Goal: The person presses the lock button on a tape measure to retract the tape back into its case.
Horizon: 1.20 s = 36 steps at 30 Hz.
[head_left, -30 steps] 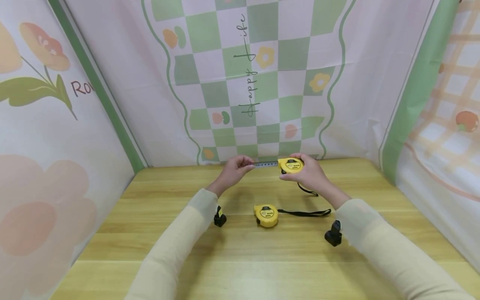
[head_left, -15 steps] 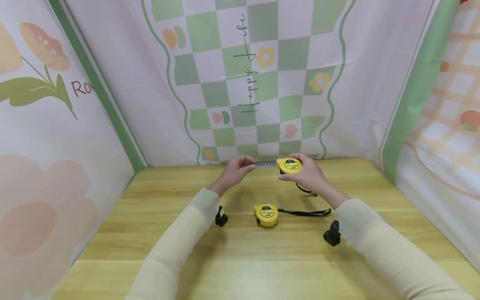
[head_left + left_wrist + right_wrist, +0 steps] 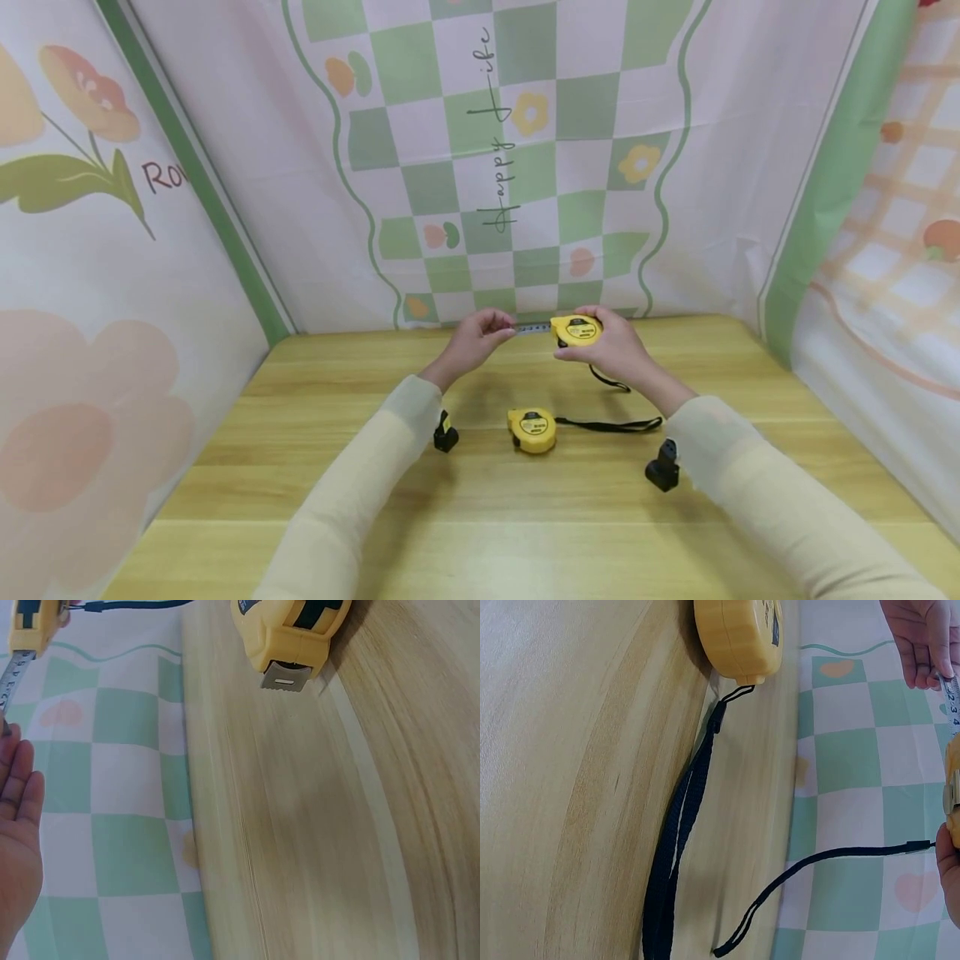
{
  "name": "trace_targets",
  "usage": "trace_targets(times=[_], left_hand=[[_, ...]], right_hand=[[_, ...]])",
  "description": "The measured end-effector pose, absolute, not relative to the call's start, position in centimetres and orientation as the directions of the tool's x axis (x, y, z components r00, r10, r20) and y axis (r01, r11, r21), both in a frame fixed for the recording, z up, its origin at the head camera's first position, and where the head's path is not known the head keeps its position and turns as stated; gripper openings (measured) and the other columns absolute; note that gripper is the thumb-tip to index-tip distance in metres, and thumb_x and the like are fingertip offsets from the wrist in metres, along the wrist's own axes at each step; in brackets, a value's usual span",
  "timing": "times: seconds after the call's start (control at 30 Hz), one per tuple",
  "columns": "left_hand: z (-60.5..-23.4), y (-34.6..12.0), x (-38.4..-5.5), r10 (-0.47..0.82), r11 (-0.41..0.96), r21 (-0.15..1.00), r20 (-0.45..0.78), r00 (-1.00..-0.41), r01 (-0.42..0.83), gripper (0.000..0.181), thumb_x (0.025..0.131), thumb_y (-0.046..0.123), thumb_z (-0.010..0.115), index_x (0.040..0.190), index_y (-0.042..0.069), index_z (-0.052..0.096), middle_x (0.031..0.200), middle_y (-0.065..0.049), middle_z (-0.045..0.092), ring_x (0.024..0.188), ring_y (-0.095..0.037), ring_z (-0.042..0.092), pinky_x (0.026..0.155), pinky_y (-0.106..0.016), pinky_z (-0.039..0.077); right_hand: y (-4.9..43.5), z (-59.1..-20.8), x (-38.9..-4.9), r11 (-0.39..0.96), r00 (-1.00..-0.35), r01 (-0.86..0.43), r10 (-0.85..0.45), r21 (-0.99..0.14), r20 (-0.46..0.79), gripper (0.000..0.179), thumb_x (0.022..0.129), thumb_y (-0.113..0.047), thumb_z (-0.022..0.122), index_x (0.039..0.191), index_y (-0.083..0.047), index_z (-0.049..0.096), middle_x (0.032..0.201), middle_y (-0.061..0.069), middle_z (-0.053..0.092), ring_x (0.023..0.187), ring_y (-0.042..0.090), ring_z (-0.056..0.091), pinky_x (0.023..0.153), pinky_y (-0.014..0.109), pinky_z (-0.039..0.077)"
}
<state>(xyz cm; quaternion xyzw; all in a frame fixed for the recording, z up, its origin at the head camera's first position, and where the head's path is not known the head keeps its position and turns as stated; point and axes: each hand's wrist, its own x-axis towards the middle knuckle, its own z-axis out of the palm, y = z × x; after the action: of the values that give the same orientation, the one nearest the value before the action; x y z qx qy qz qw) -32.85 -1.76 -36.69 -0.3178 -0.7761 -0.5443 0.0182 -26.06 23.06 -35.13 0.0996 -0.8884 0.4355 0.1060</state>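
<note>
Above the far part of the table, my right hand (image 3: 615, 346) grips a yellow tape measure (image 3: 577, 330) by its case. A short length of its marked metal blade (image 3: 535, 328) sticks out to the left. My left hand (image 3: 474, 337) pinches the blade's end between thumb and fingers. From the held case a black wrist strap (image 3: 817, 859) dangles in the right wrist view. A second yellow tape measure (image 3: 533, 431) lies on the table below my hands, its metal end hook (image 3: 286, 676) showing at the mouth in the left wrist view.
The lying tape measure's black strap (image 3: 611, 426) stretches right across the wooden table (image 3: 480, 533). Behind the table hangs a green-and-white checked cloth (image 3: 525, 192). More printed cloth (image 3: 82, 350) closes off the left side. Small black wrist cameras (image 3: 446, 435) sit under both sleeves.
The right hand has brought the tape case slightly left, while the left hand has edged right. The exposed blade between them has become shorter. The tape measure on the table has not moved.
</note>
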Motion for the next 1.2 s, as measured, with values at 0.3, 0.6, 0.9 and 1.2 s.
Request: trace_targets(times=[0.3, 0.6, 0.9, 1.2], left_hand=[[-36.7, -1.6, -32.9, 0.47, 0.207, 0.832, 0.377, -0.799, 0.514, 0.016, 0.094, 0.011, 0.066, 0.106, 0.0, 0.064, 0.094, -0.006, 0.065, 0.089, -0.032, 0.061, 0.074, -0.034, 0.054], [-36.9, -1.4, -32.9, 0.471, 0.219, 0.824, 0.38, -0.796, 0.523, 0.016, 0.094, 0.011, 0.066, 0.106, 0.001, 0.065, 0.093, -0.005, 0.065, 0.083, -0.02, 0.061, 0.074, -0.036, 0.054], [-36.8, -1.1, -32.7, 0.48, 0.215, 0.825, 0.377, -0.792, 0.523, 0.014, 0.094, 0.01, 0.065, 0.105, 0.002, 0.065, 0.093, -0.006, 0.065, 0.086, -0.024, 0.061, 0.073, -0.03, 0.054], [-36.8, -0.6, -32.7, 0.485, 0.212, 0.82, 0.384, -0.786, 0.532, 0.013, 0.094, 0.011, 0.065, 0.104, 0.003, 0.065, 0.096, -0.01, 0.066, 0.086, -0.023, 0.062, 0.075, -0.032, 0.054]], right_hand=[[23.1, -35.3, -26.2, 0.602, -0.96, -0.26, -0.08, -0.755, 0.267, 0.087, 0.069, -0.045, 0.087, 0.136, -0.006, 0.047, 0.124, 0.015, 0.055, 0.103, 0.03, 0.055, 0.085, 0.043, 0.046], [23.0, -35.2, -26.1, 0.601, -0.963, -0.253, -0.084, -0.758, 0.255, 0.087, 0.07, -0.042, 0.087, 0.137, -0.005, 0.046, 0.124, 0.016, 0.054, 0.104, 0.031, 0.054, 0.085, 0.043, 0.046], [22.7, -35.3, -26.2, 0.589, -0.961, -0.264, -0.098, -0.763, 0.257, 0.09, 0.068, -0.048, 0.086, 0.137, -0.006, 0.046, 0.123, 0.015, 0.054, 0.102, 0.029, 0.055, 0.084, 0.042, 0.046], [22.5, -35.2, -26.2, 0.584, -0.958, -0.276, -0.106, -0.763, 0.266, 0.09, 0.067, -0.05, 0.086, 0.136, -0.008, 0.047, 0.123, 0.013, 0.055, 0.1, 0.028, 0.055, 0.082, 0.04, 0.046]])
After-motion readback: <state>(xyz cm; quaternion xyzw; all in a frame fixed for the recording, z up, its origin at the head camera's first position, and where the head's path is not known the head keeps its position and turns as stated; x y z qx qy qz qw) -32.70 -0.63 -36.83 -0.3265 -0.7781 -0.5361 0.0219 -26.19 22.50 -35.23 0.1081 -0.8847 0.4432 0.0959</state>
